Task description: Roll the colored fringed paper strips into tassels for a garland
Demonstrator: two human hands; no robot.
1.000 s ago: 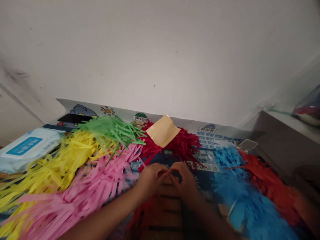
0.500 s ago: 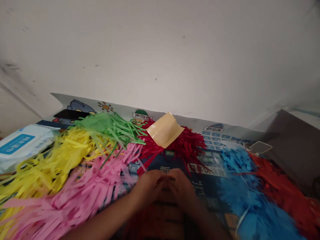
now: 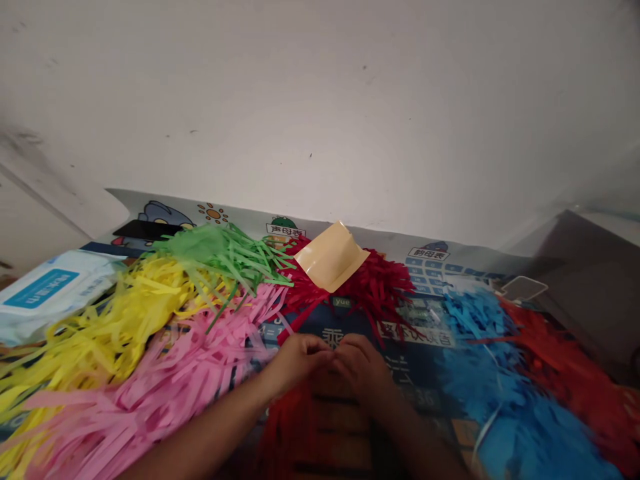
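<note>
My left hand (image 3: 300,360) and my right hand (image 3: 363,367) meet at the fingertips over the middle of the printed table mat (image 3: 417,380). Both have curled, pinching fingers. What lies between them is too small or hidden to make out. Dark red paper strips (image 3: 290,427) show below my left hand, blurred; whether they are held or lying there I cannot tell. Just beyond my hands is a pile of red shredded paper (image 3: 380,287), with a tan paper packet (image 3: 333,257) on top. Pink paper strips (image 3: 200,353) spread beside my left forearm.
Yellow strips (image 3: 130,313) and green strips (image 3: 225,257) lie at left, near a wipes pack (image 3: 50,290) and a dark flat object (image 3: 147,230). Blue strips (image 3: 515,393) and orange-red strips (image 3: 565,367) lie at right. A pale wall (image 3: 320,107) rises behind.
My hands have risen slightly, and their fingertips stay together. The dark red strips below my left hand show more plainly now. The view has shifted slightly.
</note>
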